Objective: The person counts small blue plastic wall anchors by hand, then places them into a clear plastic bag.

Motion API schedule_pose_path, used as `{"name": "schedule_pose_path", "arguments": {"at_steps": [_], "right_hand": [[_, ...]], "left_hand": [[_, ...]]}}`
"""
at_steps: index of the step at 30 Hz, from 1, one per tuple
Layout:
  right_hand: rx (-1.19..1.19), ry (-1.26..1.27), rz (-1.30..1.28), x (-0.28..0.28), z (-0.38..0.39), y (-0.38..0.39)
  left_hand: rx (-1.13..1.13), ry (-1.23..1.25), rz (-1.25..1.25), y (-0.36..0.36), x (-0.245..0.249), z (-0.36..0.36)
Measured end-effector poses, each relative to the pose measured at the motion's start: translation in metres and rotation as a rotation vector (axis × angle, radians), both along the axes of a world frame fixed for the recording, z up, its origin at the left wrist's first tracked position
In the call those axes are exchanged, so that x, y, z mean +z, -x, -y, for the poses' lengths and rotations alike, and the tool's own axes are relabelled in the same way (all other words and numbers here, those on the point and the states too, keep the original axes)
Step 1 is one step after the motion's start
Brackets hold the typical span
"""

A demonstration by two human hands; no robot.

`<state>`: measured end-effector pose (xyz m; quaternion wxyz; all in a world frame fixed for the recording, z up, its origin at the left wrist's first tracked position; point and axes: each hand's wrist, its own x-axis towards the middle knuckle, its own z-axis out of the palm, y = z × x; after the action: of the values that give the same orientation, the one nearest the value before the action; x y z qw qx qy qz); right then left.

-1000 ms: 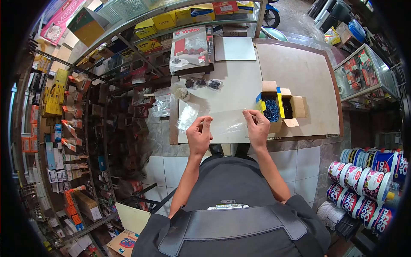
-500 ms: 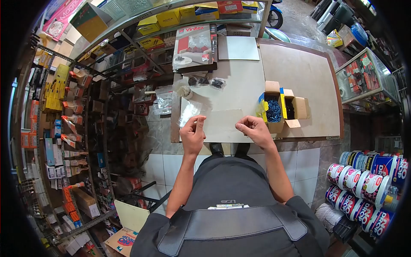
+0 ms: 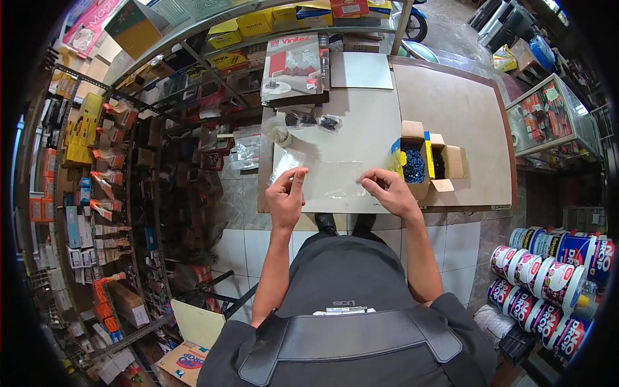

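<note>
A thin clear plastic bag (image 3: 336,184) spans the gap between my hands above the near part of the tabletop, its outline faint. My left hand (image 3: 285,198) is closed, thumb up against the curled fingers, at the bag's left side. On the right side, my right hand (image 3: 389,193) pinches with thumb and forefinger near the bag's edge. Beyond my left hand lies a stack of clear bags (image 3: 288,161). An open box of blue plastic pieces (image 3: 413,164) stands past my right hand, with an open box of dark pieces (image 3: 439,164) beside it.
Small packets of dark pieces (image 3: 330,123) and a clear tub (image 3: 277,133) sit farther back on the table (image 3: 451,97). A Vinilex box (image 3: 294,68) stands at the back left. Shelves (image 3: 97,193) line the left; paint buckets (image 3: 548,277) are stacked on the right.
The plastic bag has shifted slightly and now shows wrinkles and glints along its lower part. My left hand has moved a little left, and my right hand slightly right and up.
</note>
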<state>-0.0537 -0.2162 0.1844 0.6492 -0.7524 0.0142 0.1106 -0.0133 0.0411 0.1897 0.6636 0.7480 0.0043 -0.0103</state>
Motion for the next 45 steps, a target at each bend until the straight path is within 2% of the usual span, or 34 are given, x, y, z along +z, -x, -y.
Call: {"name": "schedule_pose_path", "arguments": {"at_steps": [1,3,7,9,16,25,27,37,40,42,45], "right_hand": [[-0.002,0.000,-0.001,0.001,-0.003,-0.001],[-0.169,-0.137,0.096,0.006,-0.015,-0.005],[-0.176,-0.193,0.000,0.006,-0.022,-0.012],[-0.177,-0.030,0.078,0.002,-0.022,-0.016],[-0.136,0.063,-0.018,0.021,-0.015,-0.013],[-0.253,-0.325,0.044,-0.001,-0.023,-0.007],[-0.344,-0.494,0.001,-0.005,-0.027,-0.006],[-0.514,-0.597,0.082,-0.011,-0.037,-0.011],[-0.525,-0.703,0.078,-0.012,-0.036,-0.012],[-0.628,-0.896,0.086,-0.005,-0.032,-0.012],[-0.538,-0.838,0.046,0.000,-0.015,-0.008]], "left_hand": [[-0.016,-0.011,0.013,0.000,0.000,-0.002],[-0.032,-0.022,0.024,0.001,-0.001,-0.005],[-0.099,0.004,-0.002,0.004,-0.006,-0.004],[-0.102,0.019,-0.013,0.004,-0.007,-0.006],[-0.118,-0.018,-0.013,-0.003,-0.005,-0.022],[-0.121,0.067,-0.006,-0.005,0.003,-0.013],[-0.119,0.073,-0.005,-0.005,0.007,-0.010],[-0.134,0.118,0.017,-0.006,0.018,-0.004],[-0.122,0.140,0.032,-0.006,0.020,-0.001],[-0.116,0.143,0.045,-0.008,0.022,-0.001],[-0.079,0.130,0.048,-0.009,0.026,-0.007]]}}
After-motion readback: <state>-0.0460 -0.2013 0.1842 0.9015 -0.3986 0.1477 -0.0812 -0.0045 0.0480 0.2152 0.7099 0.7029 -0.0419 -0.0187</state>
